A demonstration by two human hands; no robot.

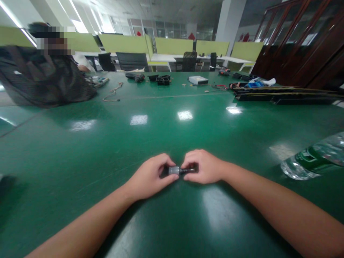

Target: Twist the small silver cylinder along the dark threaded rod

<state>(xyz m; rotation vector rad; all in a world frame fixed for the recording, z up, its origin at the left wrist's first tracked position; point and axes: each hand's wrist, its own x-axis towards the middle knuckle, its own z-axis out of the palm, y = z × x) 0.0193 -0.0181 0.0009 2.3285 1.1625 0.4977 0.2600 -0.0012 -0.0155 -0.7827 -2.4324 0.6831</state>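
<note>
My left hand is closed round a small grey cylinder, its thumb and fingertips on either side. From the cylinder's right end a thin dark rod runs toward my right hand. The thumb and fingers of that hand are curled about the rod, and its far end is partly hidden in the palm. Both hands are low over the green tabletop, with their fingertips close together. The exact kind of the piece is too small and blurred to tell.
A clear bottle with a green label lies at the right. Farther back are a dark bag, a cable, black parts, a silver box and long black strips. Behind the bag is a person.
</note>
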